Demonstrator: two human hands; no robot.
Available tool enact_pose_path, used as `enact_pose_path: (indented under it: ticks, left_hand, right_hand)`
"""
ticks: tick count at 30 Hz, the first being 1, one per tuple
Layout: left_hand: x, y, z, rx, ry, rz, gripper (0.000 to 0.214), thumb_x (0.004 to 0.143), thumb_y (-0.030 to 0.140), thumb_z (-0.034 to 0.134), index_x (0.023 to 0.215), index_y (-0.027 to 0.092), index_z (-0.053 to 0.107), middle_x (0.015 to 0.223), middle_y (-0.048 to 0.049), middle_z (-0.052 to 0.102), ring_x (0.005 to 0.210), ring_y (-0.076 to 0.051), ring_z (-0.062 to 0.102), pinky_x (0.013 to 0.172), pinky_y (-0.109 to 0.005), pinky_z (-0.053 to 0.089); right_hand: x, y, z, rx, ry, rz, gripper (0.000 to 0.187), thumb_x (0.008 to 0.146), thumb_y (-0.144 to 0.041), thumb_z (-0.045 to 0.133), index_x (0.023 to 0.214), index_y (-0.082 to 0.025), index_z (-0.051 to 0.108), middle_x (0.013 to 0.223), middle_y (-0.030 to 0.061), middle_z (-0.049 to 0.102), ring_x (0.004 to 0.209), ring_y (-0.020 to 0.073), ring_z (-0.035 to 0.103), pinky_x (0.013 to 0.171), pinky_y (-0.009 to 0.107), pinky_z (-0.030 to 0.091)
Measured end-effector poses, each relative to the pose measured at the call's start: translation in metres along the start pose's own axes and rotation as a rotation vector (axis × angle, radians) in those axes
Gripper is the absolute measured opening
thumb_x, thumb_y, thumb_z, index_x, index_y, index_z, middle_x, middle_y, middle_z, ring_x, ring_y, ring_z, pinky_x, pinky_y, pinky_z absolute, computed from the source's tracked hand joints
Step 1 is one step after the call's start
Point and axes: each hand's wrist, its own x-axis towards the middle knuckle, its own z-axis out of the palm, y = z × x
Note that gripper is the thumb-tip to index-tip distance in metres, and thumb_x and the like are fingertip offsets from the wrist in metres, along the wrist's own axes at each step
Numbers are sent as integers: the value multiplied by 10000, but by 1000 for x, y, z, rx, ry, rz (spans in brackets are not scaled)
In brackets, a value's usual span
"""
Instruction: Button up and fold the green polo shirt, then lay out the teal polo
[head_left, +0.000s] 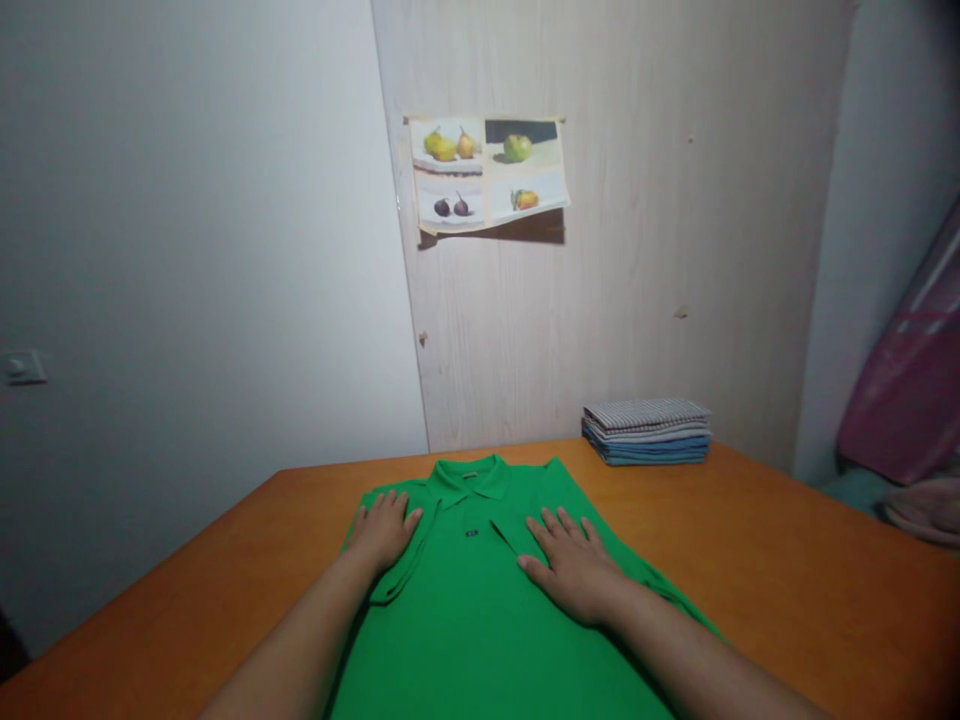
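A green polo shirt (pixel 480 640) lies spread on the orange-brown table, its collar towards the far edge. Both of its sleeves look folded inward over the body, and a small dark label shows below the collar. My left hand (pixel 385 530) rests flat on the folded part at the shirt's left shoulder, fingers stretched out. On the other side, my right hand (pixel 574 568) lies flat with spread fingers on the folded part below the right shoulder. Neither hand grips the cloth. The shirt's lower end runs out of view at the bottom.
At the table's (pixel 795 560) far right stands a stack of folded cloths (pixel 646 433), checked on top and blue below. A sheet of fruit pictures (pixel 487 172) hangs on the wall behind. Pinkish fabric (pixel 907 400) shows at the right edge, a wall switch (pixel 25 367) at the left.
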Motion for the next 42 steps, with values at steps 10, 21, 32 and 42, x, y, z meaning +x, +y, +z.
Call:
enact_pose_path:
  ticks: [10,21,32,42]
  left_hand:
    - [-68,23,-22,-103,-165,35,839,925,737,228,1600,244,304,1673,-117,197,1537,-373,197,1181,-631,223]
    - [-91,33,-10,-70,-66,9,852,919,752,219,1598,245,309,1675,-89,206,1550,-345,171,1208,-604,165]
    - [-80,31,-6,-54,-52,3,869,908,760,245,1601,239,302,1675,-88,211,1545,-360,184,1205,-618,178]
    - [-55,31,-1,-69,-14,19,865,909,752,260,1586,220,345,1659,-114,259,1528,-381,232,1185,-640,209]
  right_hand:
    - [-1,0,-6,-11,-13,-6,859,932,-758,204,1623,-249,230,1700,89,114,1561,339,32,1220,560,6]
    - [1,1,-7,-15,-33,-8,879,920,-781,202,1624,-254,220,1702,100,108,1559,348,36,1213,582,14]
    - [4,0,-10,3,-23,-22,878,922,-776,196,1625,-250,214,1702,101,102,1561,339,22,1214,571,9]
    - [23,3,-12,-12,-17,-10,859,930,-763,199,1626,-259,207,1704,84,100,1564,320,25,1220,548,10]
